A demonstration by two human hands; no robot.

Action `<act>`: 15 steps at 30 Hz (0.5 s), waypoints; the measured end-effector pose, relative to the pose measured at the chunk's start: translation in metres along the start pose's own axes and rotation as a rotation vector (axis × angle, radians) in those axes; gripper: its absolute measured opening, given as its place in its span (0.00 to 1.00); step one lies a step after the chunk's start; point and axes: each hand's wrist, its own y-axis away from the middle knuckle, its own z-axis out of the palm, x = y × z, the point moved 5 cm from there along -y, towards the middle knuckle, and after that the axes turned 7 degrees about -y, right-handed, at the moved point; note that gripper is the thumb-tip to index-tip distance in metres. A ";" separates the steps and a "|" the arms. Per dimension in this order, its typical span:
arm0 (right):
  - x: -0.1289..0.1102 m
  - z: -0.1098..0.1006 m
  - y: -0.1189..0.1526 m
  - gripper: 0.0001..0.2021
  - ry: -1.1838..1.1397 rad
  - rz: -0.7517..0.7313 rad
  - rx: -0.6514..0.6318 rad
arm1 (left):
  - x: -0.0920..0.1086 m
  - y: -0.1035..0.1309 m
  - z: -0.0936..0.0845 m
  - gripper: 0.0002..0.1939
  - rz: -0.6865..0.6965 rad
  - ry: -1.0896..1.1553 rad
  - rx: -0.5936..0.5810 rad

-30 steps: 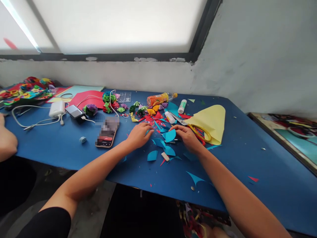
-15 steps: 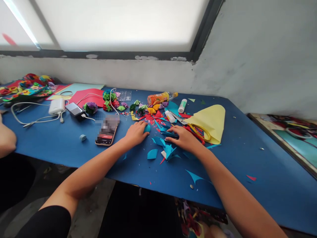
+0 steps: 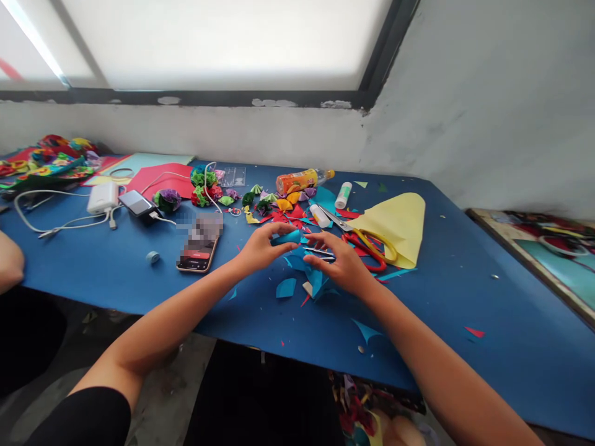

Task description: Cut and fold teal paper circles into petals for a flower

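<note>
The left fingers (image 3: pixel 279 228) are pinching a folded blue paper piece (image 3: pixel 289 237) between thumb and fingertips, above the tabletop (image 3: pixel 260 322). The right fingers (image 3: pixel 320 238) are curving apart from their thumb, their tips coming close to the paper's right end; a slim tool (image 3: pixel 327 256) is showing between them and the thumb, though whether they are gripping it I cannot tell.

Below both sets of fingers, a blue cutout (image 3: pixel 286 288) is lying flat, and a whitish block (image 3: pixel 307 288) is resting just beside other blue scraps. Beyond the right fingers, scissors (image 3: pixel 346 225) are lying by yellow paper (image 3: pixel 405 220), with a glue stick (image 3: pixel 343 195) standing out farther back. An orange-labelled bottle (image 3: pixel 297 181) is lying beyond both. Left of the left fingers, a phone (image 3: pixel 199 254) is resting, and another person's arm (image 3: pixel 8 263) is showing at the far edge.
</note>
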 end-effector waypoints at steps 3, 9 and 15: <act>-0.004 0.005 0.002 0.24 -0.079 0.049 -0.003 | 0.001 0.000 -0.001 0.20 -0.058 0.201 0.024; -0.005 0.015 0.004 0.24 -0.218 0.163 -0.014 | 0.000 0.003 0.007 0.19 -0.166 0.630 0.020; -0.008 0.012 0.006 0.11 -0.287 0.209 0.091 | 0.000 0.007 0.014 0.21 -0.282 0.705 0.032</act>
